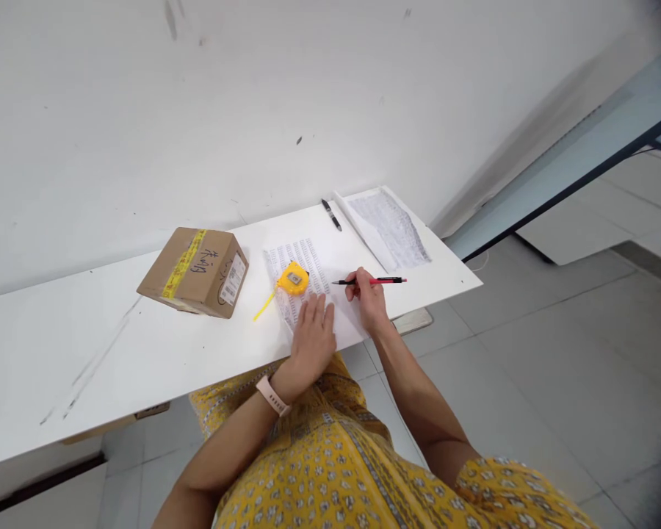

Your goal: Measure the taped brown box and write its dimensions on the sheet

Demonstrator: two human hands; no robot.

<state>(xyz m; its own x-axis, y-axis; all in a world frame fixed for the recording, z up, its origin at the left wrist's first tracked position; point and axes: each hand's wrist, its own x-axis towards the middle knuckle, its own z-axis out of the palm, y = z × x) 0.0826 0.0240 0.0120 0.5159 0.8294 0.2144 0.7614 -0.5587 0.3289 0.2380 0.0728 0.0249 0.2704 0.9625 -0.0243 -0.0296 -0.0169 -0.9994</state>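
While tape measure (294, 280) partly covers sheet (316, 266), carton (198, 272) stands nearby.

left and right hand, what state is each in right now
Left hand: open, resting on the written sheet.
Right hand: closed, holding the red-and-black pen.

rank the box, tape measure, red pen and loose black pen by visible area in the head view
1. Box
2. Tape measure
3. Red pen, partly covered by right hand
4. Loose black pen
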